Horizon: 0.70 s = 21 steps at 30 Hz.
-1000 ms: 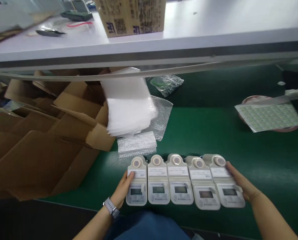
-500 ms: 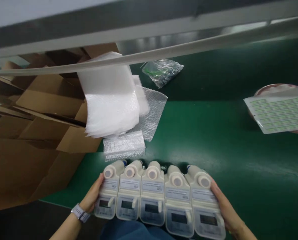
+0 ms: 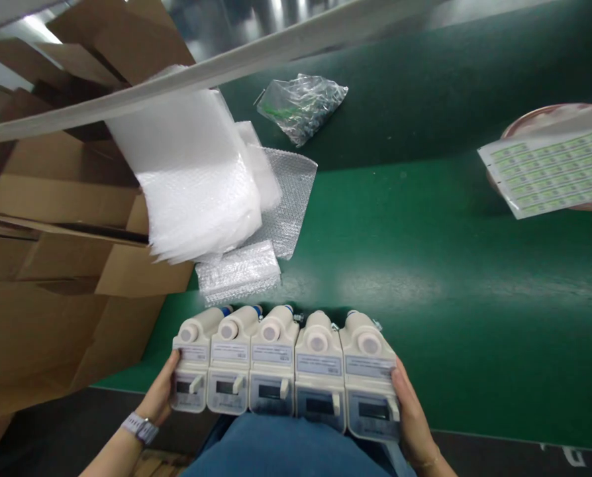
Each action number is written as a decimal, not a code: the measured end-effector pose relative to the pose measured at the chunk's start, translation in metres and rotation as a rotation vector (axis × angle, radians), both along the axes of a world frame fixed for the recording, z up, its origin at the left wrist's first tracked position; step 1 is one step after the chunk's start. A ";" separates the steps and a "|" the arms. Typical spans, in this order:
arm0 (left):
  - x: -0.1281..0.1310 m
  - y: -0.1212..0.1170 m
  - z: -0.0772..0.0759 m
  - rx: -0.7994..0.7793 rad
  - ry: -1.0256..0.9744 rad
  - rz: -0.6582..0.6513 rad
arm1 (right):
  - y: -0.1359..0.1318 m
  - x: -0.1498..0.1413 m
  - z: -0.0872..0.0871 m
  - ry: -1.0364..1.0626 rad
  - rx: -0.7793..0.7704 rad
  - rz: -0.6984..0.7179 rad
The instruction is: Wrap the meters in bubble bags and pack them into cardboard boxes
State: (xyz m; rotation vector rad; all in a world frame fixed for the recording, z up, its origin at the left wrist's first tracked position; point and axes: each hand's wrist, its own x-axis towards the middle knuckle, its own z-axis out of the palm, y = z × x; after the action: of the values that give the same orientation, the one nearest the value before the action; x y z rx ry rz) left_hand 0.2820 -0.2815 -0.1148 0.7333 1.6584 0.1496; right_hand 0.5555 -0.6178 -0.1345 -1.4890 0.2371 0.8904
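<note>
Your left hand (image 3: 161, 396) at seven o'clock and right hand (image 3: 413, 417) at five hold five meters (image 3: 272, 364) clamped between them; press evenly inward, keeping all aligned.

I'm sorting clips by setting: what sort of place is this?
Probably a factory or workshop packing area: five matching devices with screens, bubble wrap and cardboard boxes show it.

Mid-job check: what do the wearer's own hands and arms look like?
The left hand and right hand are ungloved, and no sleeves show on either arm. The left wrist wears a watch with a pale lavender-grey band.
</note>
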 end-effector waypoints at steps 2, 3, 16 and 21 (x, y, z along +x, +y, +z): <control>0.000 -0.005 0.001 -0.001 -0.036 0.003 | -0.003 -0.006 -0.002 0.009 -0.016 -0.018; 0.001 -0.006 0.003 0.005 -0.061 -0.003 | -0.004 -0.007 -0.003 0.014 -0.022 -0.027; -0.019 -0.004 -0.017 0.291 -0.298 -0.306 | 0.007 -0.022 0.021 -0.566 -0.410 -0.145; -0.046 0.001 -0.016 1.025 -0.146 -0.990 | 0.032 -0.070 0.057 -1.419 -0.504 0.307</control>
State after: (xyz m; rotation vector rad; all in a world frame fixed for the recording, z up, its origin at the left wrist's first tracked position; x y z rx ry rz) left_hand 0.2359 -0.2809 -0.1307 2.1601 0.8299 0.3296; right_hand 0.4853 -0.5855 -0.0775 -2.3097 -0.8861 -0.1910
